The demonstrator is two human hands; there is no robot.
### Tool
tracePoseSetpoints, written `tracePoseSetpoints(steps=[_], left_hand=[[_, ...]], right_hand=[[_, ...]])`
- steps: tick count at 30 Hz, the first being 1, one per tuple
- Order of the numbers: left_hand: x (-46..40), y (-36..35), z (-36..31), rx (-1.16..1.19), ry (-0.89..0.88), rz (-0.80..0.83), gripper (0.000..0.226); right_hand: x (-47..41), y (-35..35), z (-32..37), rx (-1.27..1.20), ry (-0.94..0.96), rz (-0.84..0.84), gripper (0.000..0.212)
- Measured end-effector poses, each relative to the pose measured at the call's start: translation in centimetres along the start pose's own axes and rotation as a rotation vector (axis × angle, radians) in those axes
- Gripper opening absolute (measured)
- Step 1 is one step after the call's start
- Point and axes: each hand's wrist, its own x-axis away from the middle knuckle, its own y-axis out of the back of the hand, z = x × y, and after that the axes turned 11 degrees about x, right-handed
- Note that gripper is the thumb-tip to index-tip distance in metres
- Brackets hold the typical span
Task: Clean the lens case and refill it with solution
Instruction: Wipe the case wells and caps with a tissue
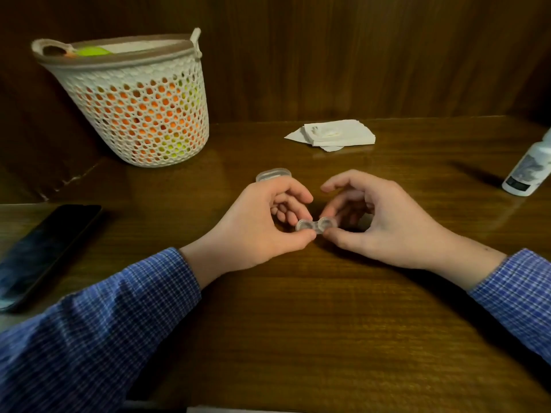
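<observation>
Up at the back left, standing on the tabletop (pixel 298 308): a white mesh basket (pixel 140 114) with a brown rim, filled with orange and yellow-green shapes showing through the holes, plus something bright green at the top; what exactly, impossible to tell. Just behind the left hand (pixel 256 225), a small clear lidded box (pixel 272 175), contents not visible. At the far right edge, a white bottle (pixel 529 168) with a dark label, leaning slightly, partly cut off by the frame. Near the back wall, a small stack of white tissues (pixel 334 134). Far left, a dark phone (pixel 41 254) lying flat, screen up. Centre of view, just above the wood: the lens case (pixel 316 225), a small clear plastic piece with two round wells joined side by side, both wells uncapped and facing up, whether wet or dry not discernible. Left hand pinching the left well between thumb and curled fingers; right hand (pixel 378 219) pinching the right well the same way, index finger arched above. Both wrists in blue checked sleeves (pixel 104 317), forearms resting on the wood.
</observation>
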Motion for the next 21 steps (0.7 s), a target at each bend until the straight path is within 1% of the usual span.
tracePoseSetpoints(steps=[5,10,12,14,17,21], left_hand=[[2.9,1.0,-1.1,0.042,0.022,-0.118,0.046],[8.5,3.0,-3.3,0.081,0.019,-0.327,0.053],[11.6,3.7,-4.1,0.191,0.008,-0.441,0.061],[14.8,4.2,-4.8,0.384,-0.008,-0.574,0.067],[19.4,4.4,-5.3,0.634,-0.040,-0.770,0.067],[24.9,4.4,-5.5,0.853,-0.114,-0.965,0.067]], right_hand=[[-0.4,-0.3,2.6,-0.057,0.013,0.003,0.060],[-1.7,-1.2,7.9,-0.128,0.108,0.011,0.062],[-2.4,-1.9,10.5,-0.151,0.156,0.029,0.066],[-2.7,-3.1,13.3,-0.164,0.198,0.050,0.068],[-2.8,-5.1,17.9,-0.188,0.265,0.091,0.068],[-2.0,-8.2,24.0,-0.235,0.341,0.149,0.069]])
